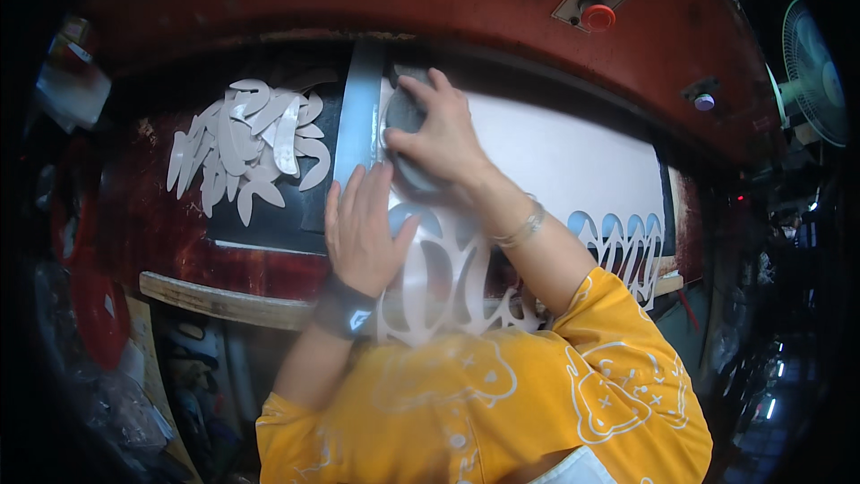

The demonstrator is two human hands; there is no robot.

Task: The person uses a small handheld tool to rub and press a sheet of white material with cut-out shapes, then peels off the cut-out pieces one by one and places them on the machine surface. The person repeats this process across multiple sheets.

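Note:
My right hand grips a dark grey, curved piece that looks like a cutting die, with thumb and fingers over its near and far parts. The die rests at the left end of a white sheet. My left hand lies flat, fingers together and thumb apart, at the sheet's left edge by a light blue strip. It holds nothing. Below the hands, the near part of the sheet has curved cut-outs and hangs toward my yellow shirt. More cut-outs line its near right edge.
A heap of white curved cut pieces lies on the dark surface at left. Beyond the sheet rises a red machine body with a red push button. A green fan stands at far right. A wooden rail runs along the near edge.

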